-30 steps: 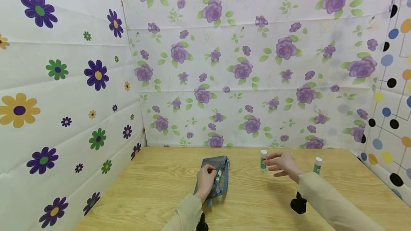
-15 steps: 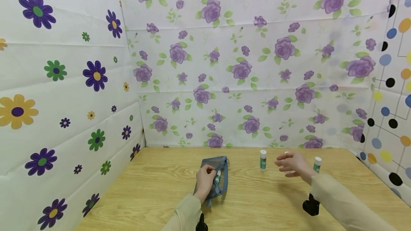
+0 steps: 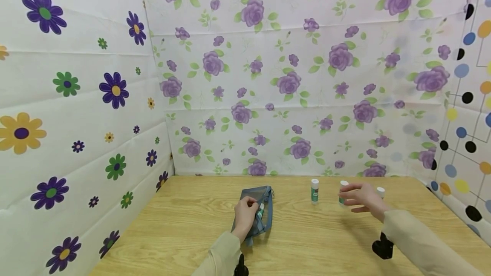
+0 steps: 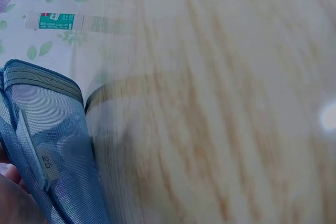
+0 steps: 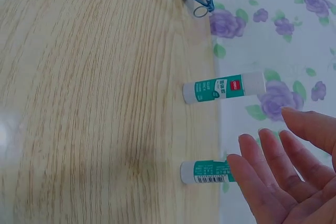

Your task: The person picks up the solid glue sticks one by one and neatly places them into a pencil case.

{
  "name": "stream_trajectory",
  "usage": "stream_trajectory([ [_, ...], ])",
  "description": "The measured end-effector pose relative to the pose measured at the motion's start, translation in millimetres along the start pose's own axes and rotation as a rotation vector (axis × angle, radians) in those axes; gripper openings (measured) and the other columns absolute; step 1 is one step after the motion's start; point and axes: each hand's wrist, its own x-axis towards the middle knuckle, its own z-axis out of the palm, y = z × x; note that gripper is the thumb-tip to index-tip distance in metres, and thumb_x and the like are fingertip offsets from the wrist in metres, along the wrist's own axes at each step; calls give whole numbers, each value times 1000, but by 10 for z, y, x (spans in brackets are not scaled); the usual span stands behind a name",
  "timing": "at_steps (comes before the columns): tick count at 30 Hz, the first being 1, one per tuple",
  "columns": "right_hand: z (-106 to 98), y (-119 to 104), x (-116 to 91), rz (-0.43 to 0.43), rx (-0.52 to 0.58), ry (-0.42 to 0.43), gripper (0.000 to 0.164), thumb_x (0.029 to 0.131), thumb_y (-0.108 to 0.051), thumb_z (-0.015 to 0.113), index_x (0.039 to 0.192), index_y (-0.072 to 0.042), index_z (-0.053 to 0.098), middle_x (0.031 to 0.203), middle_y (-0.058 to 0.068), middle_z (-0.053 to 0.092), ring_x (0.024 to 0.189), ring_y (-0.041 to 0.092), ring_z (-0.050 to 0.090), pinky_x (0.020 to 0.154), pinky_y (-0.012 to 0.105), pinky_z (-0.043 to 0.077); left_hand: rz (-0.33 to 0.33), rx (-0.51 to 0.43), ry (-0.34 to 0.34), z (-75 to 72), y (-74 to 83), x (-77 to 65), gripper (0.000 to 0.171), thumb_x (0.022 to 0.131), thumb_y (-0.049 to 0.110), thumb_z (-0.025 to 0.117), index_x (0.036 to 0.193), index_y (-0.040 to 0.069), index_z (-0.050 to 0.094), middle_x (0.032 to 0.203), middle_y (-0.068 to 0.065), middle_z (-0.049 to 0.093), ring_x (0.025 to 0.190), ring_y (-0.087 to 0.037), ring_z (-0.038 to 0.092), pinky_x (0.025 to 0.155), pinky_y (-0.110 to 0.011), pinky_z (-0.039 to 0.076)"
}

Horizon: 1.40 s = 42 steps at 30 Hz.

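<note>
My left hand (image 3: 244,217) grips the side of a blue mesh zip pouch (image 3: 253,192), its fingers at the opening. A glue stick (image 3: 261,211) with a green label lies inside the pouch. On the right, my right hand (image 3: 362,197) hovers with fingers spread and nothing in them, overlapping the middle standing glue stick (image 3: 342,200). To its left another glue stick (image 3: 314,191) stands upright; a third (image 3: 380,192) is mostly hidden behind the hand. The right wrist view has the fingertips (image 5: 234,162) right at one glue stick (image 5: 209,172), thumb apart.
A wood-grain table (image 3: 184,216) carries everything. Flower-print cloth (image 3: 268,139) rises along the table's back edge, with more patterned cloth at both sides. Black wrist cameras (image 3: 383,247) hang under the sleeves.
My right hand has moved right, from beside the left standing glue stick to the middle one, which now shows past its fingers. The left hand and the pouch stay in place.
</note>
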Motion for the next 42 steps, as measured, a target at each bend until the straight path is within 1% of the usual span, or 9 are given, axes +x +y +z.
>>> stream_trajectory([
  [7,-105,45,-30,-1,-24,23,43,83,-20,66,114,8,54,102,19,61,87,32,61,69,44,48,1,-6,-1,4,-10,5,7,82,-1,57,85,-1,63,72,-1,55,62,-15,50,55,-30,43],
  [10,-155,48,-50,7,-30,34,45,82,-22,67,113,8,54,102,19,61,88,33,60,69,43,48,32,-22,6,2,-17,-5,7,81,-1,56,84,-1,63,71,-2,54,61,-16,50,54,-31,43],
  [11,-172,48,-56,7,-28,34,47,82,-23,68,114,8,54,102,20,60,89,33,60,70,43,48,64,-27,17,-2,-19,-17,6,81,-1,56,82,-1,62,70,-1,54,60,-15,50,53,-30,42],
  [14,-219,50,-73,5,-17,37,50,80,-25,69,113,9,54,102,20,60,91,35,59,70,43,48,83,-40,18,-7,-16,-27,6,81,0,56,81,0,62,70,-1,53,59,-15,49,52,-30,42],
  [17,-268,47,-83,7,-8,44,50,79,-26,71,111,9,55,100,20,61,90,35,59,70,42,48,55,-36,11,-6,-9,-21,6,82,0,56,83,0,62,71,-2,54,60,-15,49,52,-30,42],
  [18,-285,45,-83,9,-8,51,49,79,-26,71,110,9,55,99,18,61,89,34,59,70,42,48,22,-32,2,-5,-2,-12,7,82,0,56,84,0,63,71,-2,54,61,-15,50,54,-31,43],
  [22,-356,39,-87,-1,-26,69,51,78,-27,71,110,10,55,96,16,63,85,30,61,69,40,49,-15,-3,-1,-8,16,-3,6,83,-1,57,85,-1,63,72,-2,54,60,-13,48,54,-30,42],
  [33,-543,70,-135,-69,-44,101,59,80,-33,68,117,10,49,97,12,60,84,24,60,69,39,49,-19,8,2,-9,-4,13,6,82,-1,58,85,0,63,72,-1,54,61,-13,49,55,-30,42],
  [42,-617,126,-127,-96,-25,205,58,82,-29,67,118,12,48,91,10,61,74,15,61,69,38,49,-10,4,4,-18,3,2,6,82,-2,58,85,-2,63,71,-2,54,61,-14,49,55,-31,42],
])
